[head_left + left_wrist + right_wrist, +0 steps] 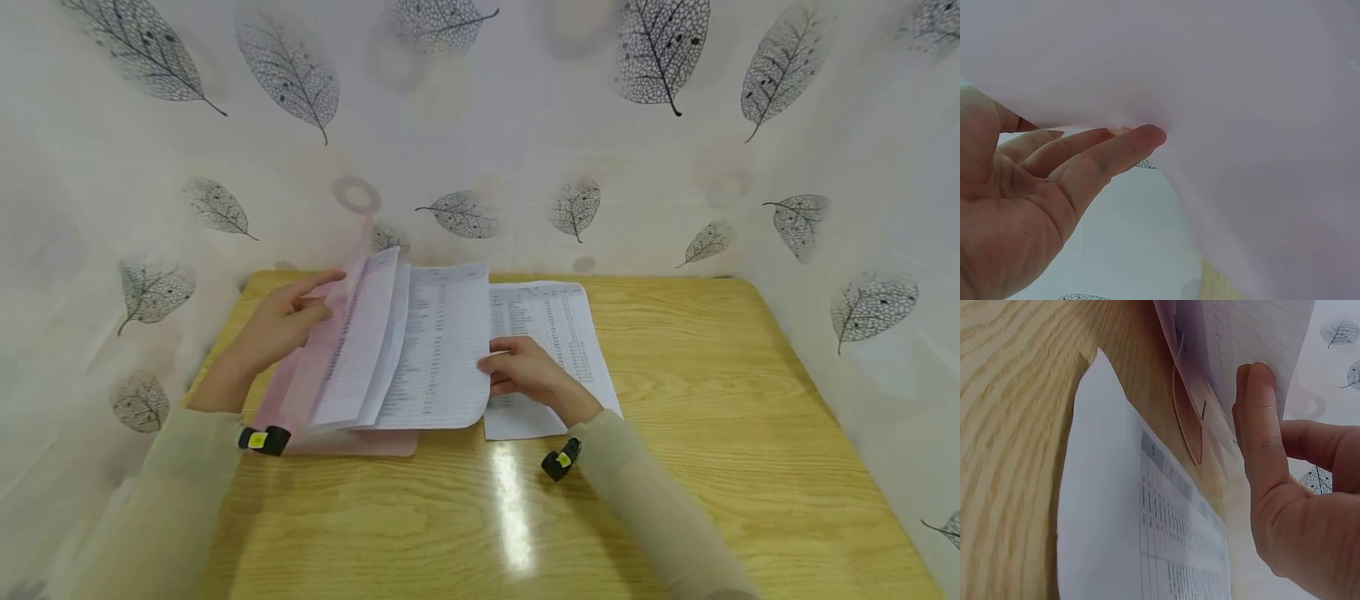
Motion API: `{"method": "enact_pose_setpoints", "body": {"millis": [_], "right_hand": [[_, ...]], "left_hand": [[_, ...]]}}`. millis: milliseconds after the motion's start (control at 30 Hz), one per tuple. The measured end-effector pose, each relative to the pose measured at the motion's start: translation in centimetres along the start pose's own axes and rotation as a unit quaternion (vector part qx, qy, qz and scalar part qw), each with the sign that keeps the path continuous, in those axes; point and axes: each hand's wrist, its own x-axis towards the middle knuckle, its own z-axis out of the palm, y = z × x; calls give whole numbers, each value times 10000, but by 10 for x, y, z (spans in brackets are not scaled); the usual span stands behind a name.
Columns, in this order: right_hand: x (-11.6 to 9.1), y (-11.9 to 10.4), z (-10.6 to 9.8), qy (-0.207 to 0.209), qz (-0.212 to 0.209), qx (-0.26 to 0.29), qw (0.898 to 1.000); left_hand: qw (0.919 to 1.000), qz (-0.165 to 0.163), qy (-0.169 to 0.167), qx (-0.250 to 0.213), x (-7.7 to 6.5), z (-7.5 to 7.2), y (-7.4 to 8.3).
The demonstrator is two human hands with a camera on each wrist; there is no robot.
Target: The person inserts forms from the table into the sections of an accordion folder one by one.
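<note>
On the table's left side, a pink folder (352,443) lies open with several printed sheets (438,350) in it. My left hand (281,325) holds the raised pink cover (341,321); in the left wrist view its fingertips press into the cover (1260,137), which hides part of the thumb. At the right edge of the sheets, my right hand (532,371) pinches the lifted paper between thumb and fingers. The right wrist view shows this hand (1297,500) by the upright paper (1260,331). Beneath my right hand lies another printed sheet (581,354), flat on the wood.
The wooden table (697,400) reaches the patterned white curtain (517,150) at the back and sides. Black wrist cameras (562,460) are worn at both sleeve cuffs. A thin loop (1188,419) shows beside the folder in the right wrist view.
</note>
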Motion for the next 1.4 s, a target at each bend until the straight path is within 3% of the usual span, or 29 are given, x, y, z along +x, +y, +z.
{"method": "enact_pose_setpoints", "body": {"millis": [633,1100,1400], "right_hand": [[18,5,38,-183,122,97,9997],[28,3,56,-363,19,336,9988],[30,1,57,-244,127,661,9974]], "left_hand": [[9996,99,-192,-191,1,2,-2],[9947,-254,-656,-746,1,1,-3],[9935,-469,-739,-734,-1,0,-2]]}}
